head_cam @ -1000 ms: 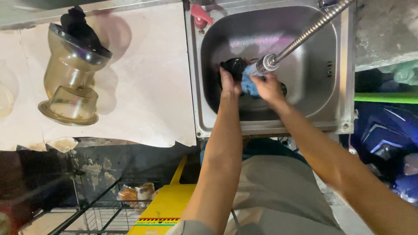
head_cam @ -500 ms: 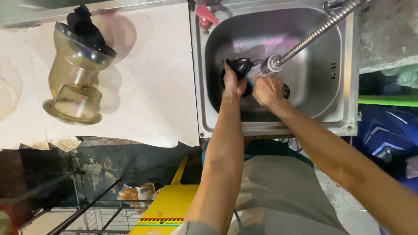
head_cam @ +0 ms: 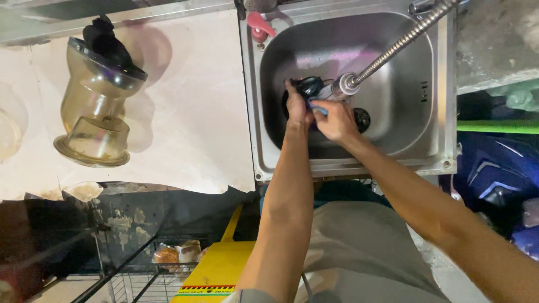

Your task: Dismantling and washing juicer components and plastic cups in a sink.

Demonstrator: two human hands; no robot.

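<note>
At the far left, on the pale desk (head_cam: 185,112), lies a smoky clear plastic jar (head_cam: 98,112), tipped on its side with a black piece (head_cam: 104,36) at its wide mouth. Below the desk edge I see a wire rack (head_cam: 140,269) and a yellow panel (head_cam: 222,269).

Moving right, the steel sink (head_cam: 404,95) sits in the desk, with a small red knob (head_cam: 259,23) at its upper left corner. My left hand (head_cam: 296,106) reaches down into the basin, its fingers curled tight around a small black part (head_cam: 310,87) near the drain. Just beside it my right hand (head_cam: 337,120) is closed on a blue cloth or sponge (head_cam: 317,108), only a sliver of which shows, pressed against the black part. The two hands touch over the bottom of the basin.

A flexible metal hose tap (head_cam: 393,47) runs down from the upper right, and its nozzle hangs right above the black part. The dark drain hole (head_cam: 361,119) shows just past my right hand.

Further right, beyond the sink rim, are a green bar (head_cam: 497,127) and something blue (head_cam: 494,179) below it.
</note>
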